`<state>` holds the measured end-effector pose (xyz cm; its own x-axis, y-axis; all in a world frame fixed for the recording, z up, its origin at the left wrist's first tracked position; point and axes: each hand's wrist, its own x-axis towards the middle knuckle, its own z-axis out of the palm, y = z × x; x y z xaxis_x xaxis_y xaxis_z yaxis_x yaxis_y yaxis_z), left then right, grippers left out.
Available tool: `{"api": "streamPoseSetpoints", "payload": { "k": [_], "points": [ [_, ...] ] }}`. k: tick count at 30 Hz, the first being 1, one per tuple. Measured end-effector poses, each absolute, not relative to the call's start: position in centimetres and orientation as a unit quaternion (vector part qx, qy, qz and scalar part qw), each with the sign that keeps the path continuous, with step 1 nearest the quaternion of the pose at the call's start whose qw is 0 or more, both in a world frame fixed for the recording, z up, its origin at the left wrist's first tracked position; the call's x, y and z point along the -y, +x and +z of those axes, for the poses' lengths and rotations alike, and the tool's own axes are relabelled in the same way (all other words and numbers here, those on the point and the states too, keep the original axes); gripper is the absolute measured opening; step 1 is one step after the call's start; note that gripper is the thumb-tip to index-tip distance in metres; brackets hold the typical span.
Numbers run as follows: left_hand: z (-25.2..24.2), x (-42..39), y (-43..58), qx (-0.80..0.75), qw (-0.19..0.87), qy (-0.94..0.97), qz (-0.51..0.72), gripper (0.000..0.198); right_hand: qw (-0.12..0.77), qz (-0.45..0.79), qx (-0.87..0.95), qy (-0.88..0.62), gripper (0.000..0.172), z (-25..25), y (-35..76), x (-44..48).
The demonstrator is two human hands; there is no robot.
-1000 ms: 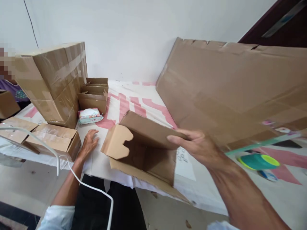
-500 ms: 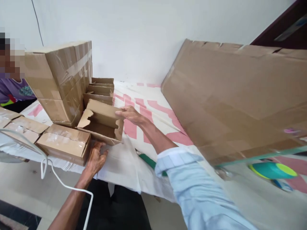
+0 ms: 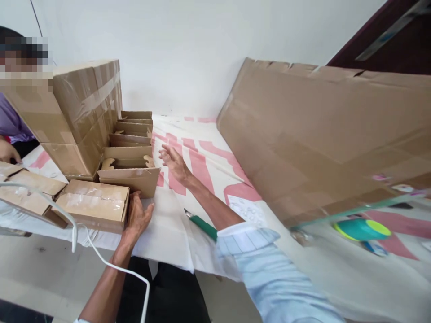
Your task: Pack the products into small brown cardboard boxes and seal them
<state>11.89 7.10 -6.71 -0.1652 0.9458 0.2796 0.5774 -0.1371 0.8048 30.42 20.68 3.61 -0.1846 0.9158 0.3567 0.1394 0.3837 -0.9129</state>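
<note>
An open-topped cardboard box (image 3: 129, 179) stands in front of a row of similar open boxes (image 3: 131, 130), its flaps raised. My right hand (image 3: 175, 165) is just to its right, fingers spread, holding nothing. Against the right end of a taped carton (image 3: 92, 204) rests my left hand (image 3: 137, 215), with its thumb apart and its fingers partly hidden between the carton and the open box. A green-handled utility knife (image 3: 202, 226) lies on the cloth below my right forearm.
Tall taped cartons (image 3: 85, 103) are stacked at the left, and more small cartons (image 3: 28, 188) line the front edge. A big cardboard sheet (image 3: 313, 139) leans at the right. A white cable (image 3: 111, 265) crosses my left forearm. A person (image 3: 15, 119) is at the far left.
My right hand has let go of the open box and drawn slightly away. The box has gone from tilted to upright, in line with the row. My left hand stays by the carton.
</note>
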Motion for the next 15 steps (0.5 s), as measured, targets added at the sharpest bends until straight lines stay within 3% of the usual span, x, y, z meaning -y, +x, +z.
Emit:
{"api": "streamPoseSetpoints", "payload": {
  "k": [7, 15],
  "points": [
    [-7.4, -6.3, 11.7, -0.620, 0.238, 0.612, 0.430, 0.073, 0.453, 0.463, 0.651, -0.395, 0.111, -0.8, 28.8, -16.7],
    [-7.0, -5.7, 12.2, -0.640, 0.256, 0.573, 0.443, 0.101, 0.462, 0.442, 0.659, -0.397, 0.084, -3.2, 25.7, -16.4]
  ]
}}
